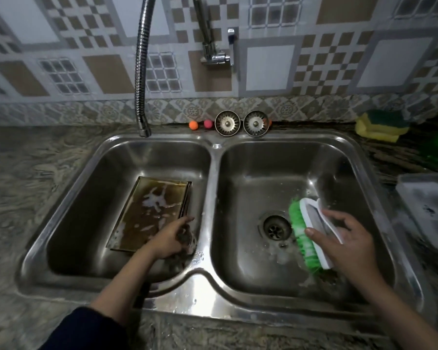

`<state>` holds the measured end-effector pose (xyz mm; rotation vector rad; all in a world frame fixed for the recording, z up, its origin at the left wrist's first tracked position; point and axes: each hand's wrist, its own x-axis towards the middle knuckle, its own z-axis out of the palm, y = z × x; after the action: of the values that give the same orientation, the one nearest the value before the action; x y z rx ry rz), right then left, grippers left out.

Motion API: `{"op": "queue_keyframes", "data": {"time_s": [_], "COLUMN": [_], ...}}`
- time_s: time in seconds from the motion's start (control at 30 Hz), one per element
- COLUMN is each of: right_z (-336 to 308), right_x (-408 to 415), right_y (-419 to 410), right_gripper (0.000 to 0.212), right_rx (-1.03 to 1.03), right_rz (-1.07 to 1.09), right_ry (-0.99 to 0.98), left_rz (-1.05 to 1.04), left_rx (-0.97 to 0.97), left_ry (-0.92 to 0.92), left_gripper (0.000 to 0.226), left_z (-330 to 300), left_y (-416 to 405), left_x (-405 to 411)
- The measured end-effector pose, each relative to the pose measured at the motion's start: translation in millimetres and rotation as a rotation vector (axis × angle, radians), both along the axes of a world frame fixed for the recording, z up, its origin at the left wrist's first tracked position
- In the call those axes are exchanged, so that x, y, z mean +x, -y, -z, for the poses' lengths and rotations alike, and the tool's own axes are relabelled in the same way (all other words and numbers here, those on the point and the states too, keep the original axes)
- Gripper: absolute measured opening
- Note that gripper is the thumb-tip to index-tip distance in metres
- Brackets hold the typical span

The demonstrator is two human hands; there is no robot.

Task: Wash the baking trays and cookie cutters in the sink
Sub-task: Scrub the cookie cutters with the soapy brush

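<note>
The steel double sink [214,157] fills most of the view, set in a mottled stone counter [33,173]. In its left basin lies the baking tray [149,213], flat on the bottom, rectangular with a low raised rim, its brown, stained surface smeared with patches of white suds. The left hand [173,238] reaches into that basin at the tray's near right corner, fingers curled around something dark; what it is cannot be told. In the right basin, just right of the drain [277,227], the right hand [347,245] grips a scrub brush [311,236] with a white back and green bristles, thumb and fingers clamped on its handle. Behind the sink's divider stand two strainer plugs [241,123], with two small coloured balls [200,124] to their left. No writing is readable anywhere.
</note>
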<state>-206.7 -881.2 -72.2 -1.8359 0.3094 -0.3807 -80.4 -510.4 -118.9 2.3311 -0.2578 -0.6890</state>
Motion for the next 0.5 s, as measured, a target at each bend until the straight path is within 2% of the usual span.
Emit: {"op": "queue_keyframes", "data": {"time_s": [0.07, 0.1, 0.2, 0.27, 0.33, 0.4, 0.5], "right_z": [-3.8, -5.3, -8.7, -11.6, -16.0, -18.5, -18.9], "right_x": [-2.6, -4.9, -14.1, -18.8, -20.0, -20.3, -19.5], "right_y": [6.3, 11.8, 32.5, 46.4, 55.5, 61.4, 65.7], "right_gripper": [0.044, 0.044, 0.049, 0.048, 0.045, 0.045, 0.051], "right_rx": [-0.013, -0.019, -0.050, -0.044, -0.041, -0.005, 0.031], "right_rz": [0.013, 0.022, 0.065, 0.110, 0.163, 0.213, 0.270], "right_ry": [0.023, 0.021, -0.014, -0.014, 0.007, 0.037, 0.057], "left_rz": [-0.038, -0.090, -0.269, -0.301, -0.248, -0.143, 0.157], "left_rx": [-0.023, -0.035, -0.145, -0.268, -0.396, -0.521, -0.497], "left_ry": [-0.039, 0.005, 0.263, 0.387, 0.429, 0.361, 0.290], "left_gripper": [0.080, 0.075, 0.050, 0.039, 0.035, 0.035, 0.041], "left_z": [2.7, -0.4, -22.8, -46.2, -68.3, -78.6, -62.2], "left_y": [-4.0, -3.4, 8.2, 29.2, 62.8, 104.9, 173.5], "left_x": [4.1, 5.8, 9.0, 7.1, 0.4, -9.5, -26.2]}}
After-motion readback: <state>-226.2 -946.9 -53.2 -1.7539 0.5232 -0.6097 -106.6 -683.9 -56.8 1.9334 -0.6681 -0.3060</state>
